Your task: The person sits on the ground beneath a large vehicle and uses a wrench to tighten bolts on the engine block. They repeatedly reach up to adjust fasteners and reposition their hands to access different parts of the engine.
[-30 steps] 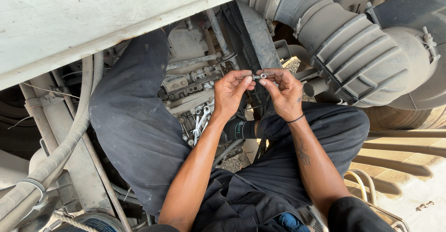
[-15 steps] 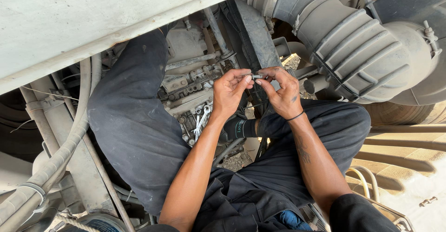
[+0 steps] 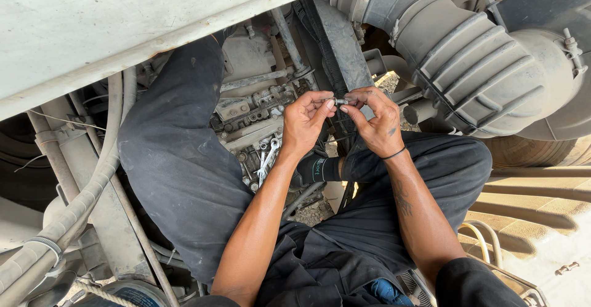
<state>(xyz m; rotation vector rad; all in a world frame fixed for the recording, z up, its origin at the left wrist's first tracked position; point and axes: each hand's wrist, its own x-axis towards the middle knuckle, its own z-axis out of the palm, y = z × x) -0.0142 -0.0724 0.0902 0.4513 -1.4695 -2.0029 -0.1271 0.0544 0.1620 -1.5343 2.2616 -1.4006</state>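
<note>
My left hand and my right hand meet in front of me, fingertips pinched together on a small metal bolt held between them. A thin black band circles my right wrist. I sit with dark trouser legs spread over a greasy engine. Below my hands several loose wrenches lie on the engine parts.
A large ribbed grey air hose runs at the upper right into a round housing. A white body panel spans the upper left. Hoses and frame rails run down the left. A tyre sits behind my right knee.
Both hands have stayed pinched on the small bolt, with only slight finger shifts; the view has moved a little.
</note>
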